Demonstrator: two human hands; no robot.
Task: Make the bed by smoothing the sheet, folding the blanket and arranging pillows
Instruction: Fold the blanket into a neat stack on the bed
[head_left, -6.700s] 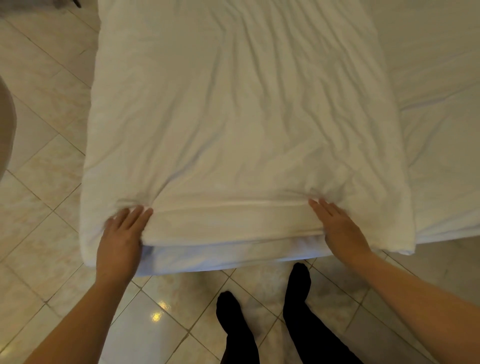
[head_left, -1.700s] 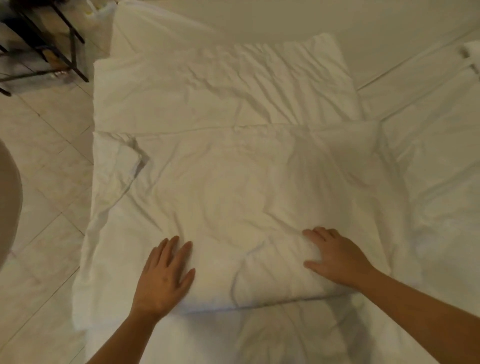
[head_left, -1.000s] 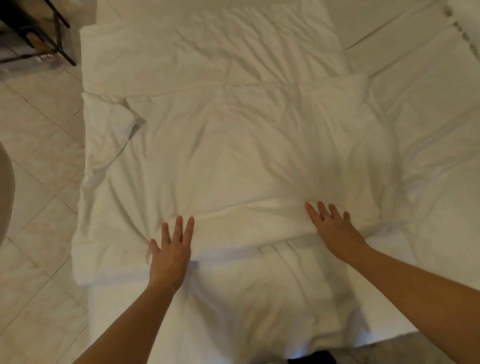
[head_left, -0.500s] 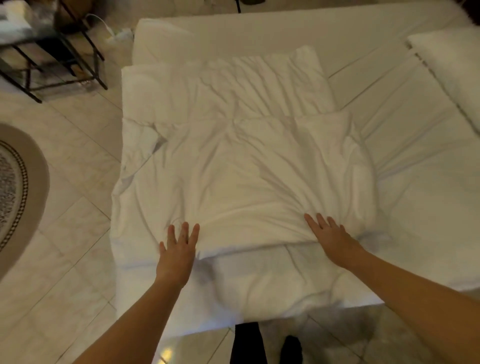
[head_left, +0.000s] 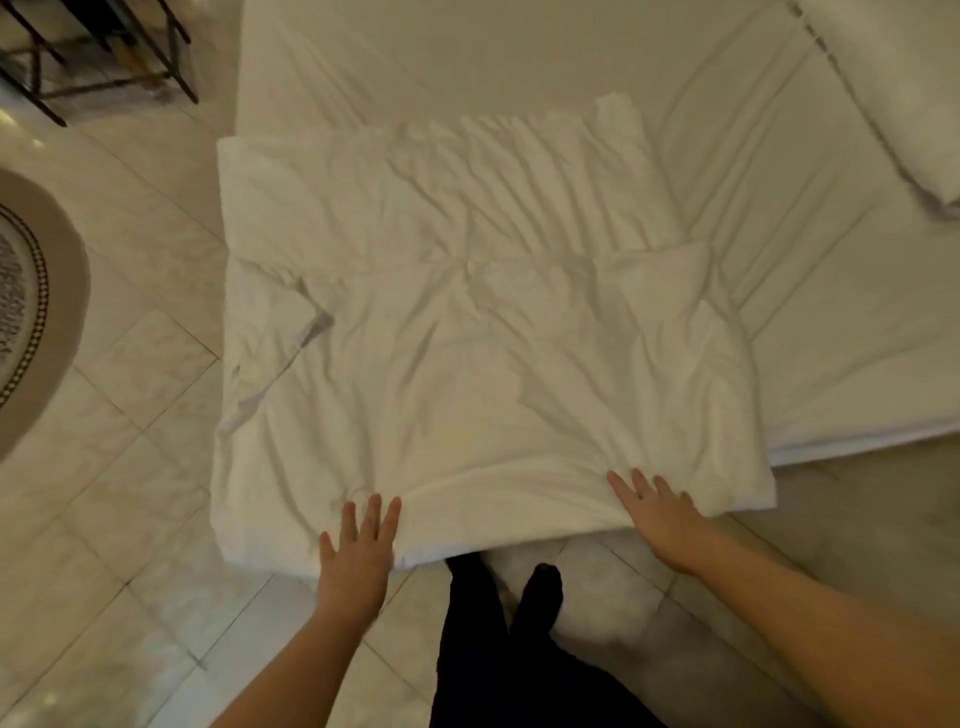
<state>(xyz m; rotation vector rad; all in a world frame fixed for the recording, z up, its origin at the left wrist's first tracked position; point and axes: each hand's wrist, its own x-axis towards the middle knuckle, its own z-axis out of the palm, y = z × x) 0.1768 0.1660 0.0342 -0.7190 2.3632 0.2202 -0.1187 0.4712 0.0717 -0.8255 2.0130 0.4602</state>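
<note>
The folded white blanket lay across the foot corner of the bed, its near edge hanging just past the mattress toward the person's dark-clad legs. The left hand rested flat on that near edge, fingers spread and straight, gripping nothing. The right hand pressed palm-down on the same edge further right, its fingers likewise extended and open (the fabric bunched into creases just ahead of them). The blanket's upper layer was rumpled, with one corner turned back at its left side. The sheet beyond it showed long diagonal wrinkles. A white pillow sat at the far right of the bed, well apart from the blanket. On the tiled floor to the left lay the curved edge of a rug, and a black metal frame stood near the top left corner.
</note>
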